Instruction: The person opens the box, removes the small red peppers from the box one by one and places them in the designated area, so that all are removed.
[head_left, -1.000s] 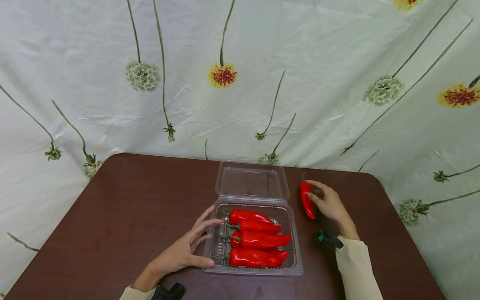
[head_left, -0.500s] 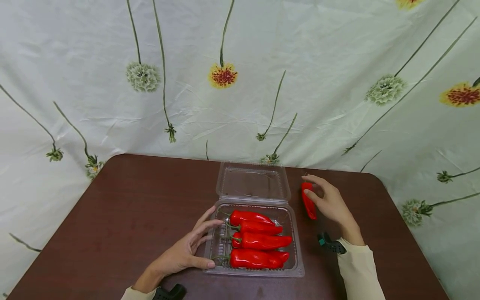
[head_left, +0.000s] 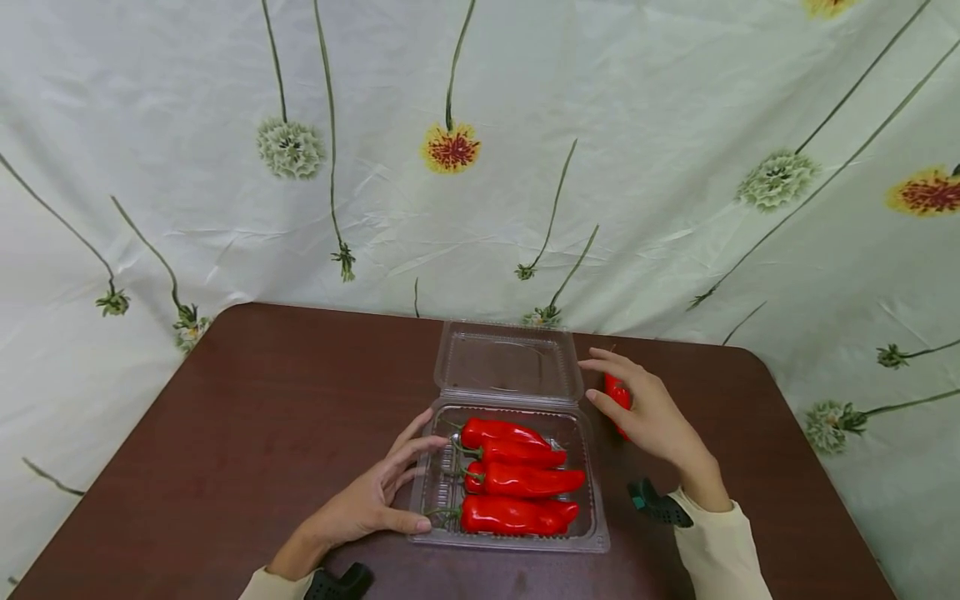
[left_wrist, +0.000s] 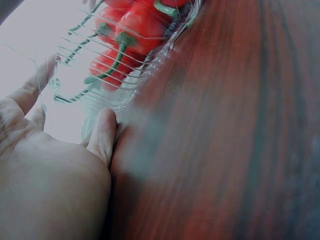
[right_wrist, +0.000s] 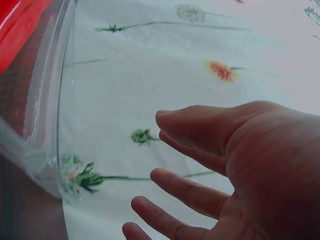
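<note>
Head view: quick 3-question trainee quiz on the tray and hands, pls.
1. True or false: the lid lies open behind the tray.
2. The left hand touches: A) the tray's left side, B) the lid, C) nothing.
3. Fill in: the loose pepper lies to the tray's ___ side, partly hidden by the right hand.

Key: 1 true; 2 A; 3 right.
</note>
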